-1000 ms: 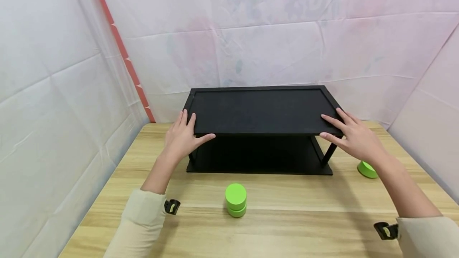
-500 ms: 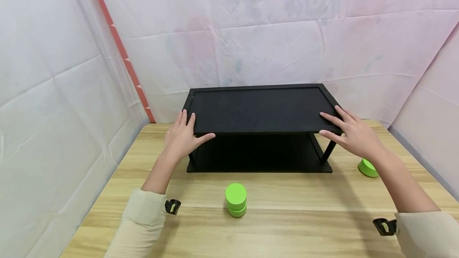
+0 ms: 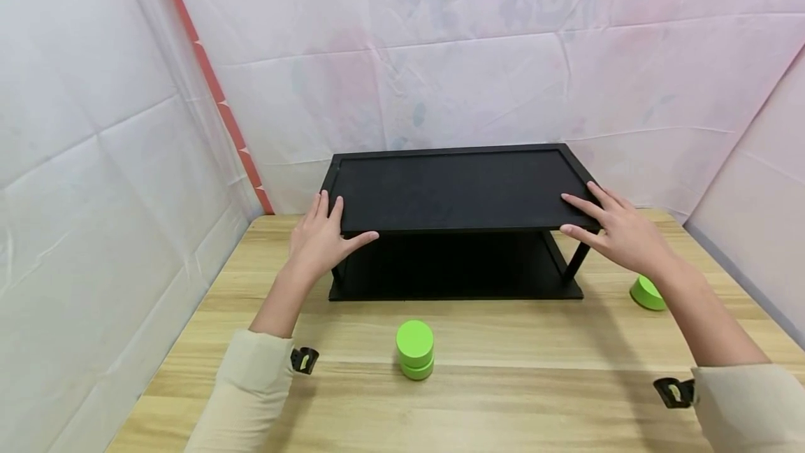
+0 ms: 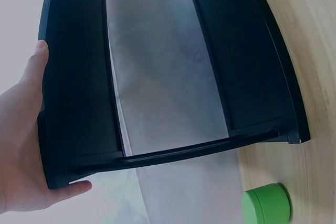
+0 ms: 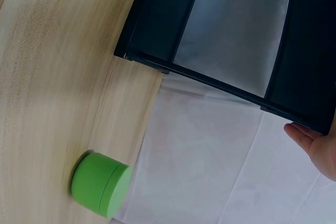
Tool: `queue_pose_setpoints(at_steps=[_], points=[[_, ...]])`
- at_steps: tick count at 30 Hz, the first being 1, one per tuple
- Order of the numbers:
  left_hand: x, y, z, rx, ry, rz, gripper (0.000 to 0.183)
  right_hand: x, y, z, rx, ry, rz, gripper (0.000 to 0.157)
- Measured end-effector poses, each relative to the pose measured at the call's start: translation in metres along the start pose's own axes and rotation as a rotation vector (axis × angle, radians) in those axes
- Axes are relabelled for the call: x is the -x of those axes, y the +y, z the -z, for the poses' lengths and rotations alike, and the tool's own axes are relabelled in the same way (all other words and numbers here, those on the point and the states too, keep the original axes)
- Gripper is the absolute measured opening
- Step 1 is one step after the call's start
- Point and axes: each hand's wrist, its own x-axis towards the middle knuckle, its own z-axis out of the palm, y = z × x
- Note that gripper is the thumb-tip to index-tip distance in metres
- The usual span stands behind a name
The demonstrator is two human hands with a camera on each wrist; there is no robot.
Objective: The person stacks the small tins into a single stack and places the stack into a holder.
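"Where does the black rack (image 3: 459, 187) stand?"

"Upright on the tabletop (image 3: 503, 386), its upper board raised over a lower board (image 3: 440, 282), with a post (image 3: 577, 262) between them at the right end."

"And the hands?"

"The left hand (image 3: 317, 236) rests on the rack's left end, fingers spread over the upper board's edge, thumb along its front. The right hand (image 3: 622, 233) lies likewise at the rack's right end, fingers spread too."

"How hard do they press?"

"I can't tell."

"What about the green things?"

"A round front container (image 3: 415, 342) stands before the rack, near its middle and apart from it. A right container (image 3: 646, 293), partly hidden by the right forearm, stands beyond the rack's right end. The left wrist view shows a third container (image 4: 266, 205) past the rack's left end."

"And behind?"

"A white cloth (image 3: 472, 54) hangs behind the rack, and a red strip (image 3: 216, 86) slants down to the rack's left."
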Motion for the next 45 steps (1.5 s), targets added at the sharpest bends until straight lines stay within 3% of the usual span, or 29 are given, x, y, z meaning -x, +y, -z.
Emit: queue_pose_setpoints(at_steps=[12, 24, 45], points=[[-0.002, 0.001, 0.000, 0.014, -0.024, 0.003, 0.104, 0.004, -0.001, 0.001, 0.013, 0.015, -0.010, 0.061], [-0.001, -0.009, 0.001, -0.013, -0.067, 0.009, 0.104, -0.003, -0.006, -0.005, 0.001, 0.004, -0.008, 0.061], [-0.009, -0.012, 0.001, 0.033, -0.058, 0.025, 0.105, -0.012, -0.005, -0.005, 0.001, -0.015, -0.018, 0.063]])
